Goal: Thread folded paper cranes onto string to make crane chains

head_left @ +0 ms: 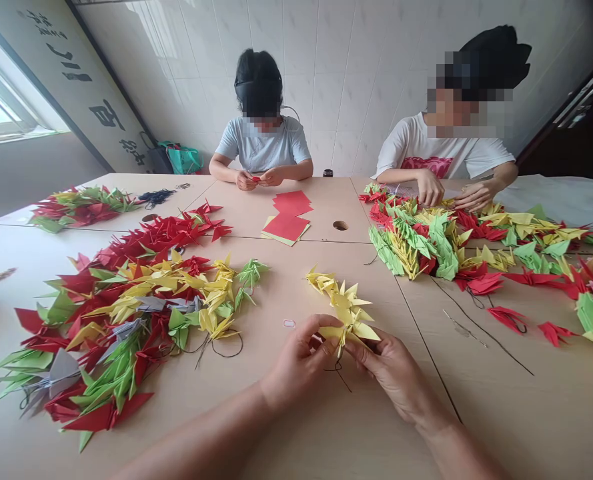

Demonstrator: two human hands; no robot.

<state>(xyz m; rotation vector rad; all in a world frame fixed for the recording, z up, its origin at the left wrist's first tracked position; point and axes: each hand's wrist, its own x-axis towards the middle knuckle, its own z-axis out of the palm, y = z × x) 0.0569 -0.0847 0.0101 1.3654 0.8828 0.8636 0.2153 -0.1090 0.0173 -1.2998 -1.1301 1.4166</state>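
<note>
A string of yellow paper cranes (pixel 349 310) runs away from me across the table, its near end pinched between my two hands. My left hand (pixel 303 353) grips the nearest crane from the left, thumb and fingers pressed together. On the other side my right hand (pixel 393 370) is closed on the same crane, thumb on top. A dark thread (pixel 343 380) with a small loop hangs below the crane, between the hands. A small white label with a red border (pixel 289 323) lies just left of my left hand.
Strung red, green, yellow and grey cranes (pixel 126 293) pile up at left. More strings (pixel 426 240) lie at right, near a co-worker's hands (pixel 451 193). Red paper squares (pixel 289 223) lie mid-table; another person (pixel 261 147) holds a small red piece. Needle-like tools (pixel 463 328) and thread lie at right.
</note>
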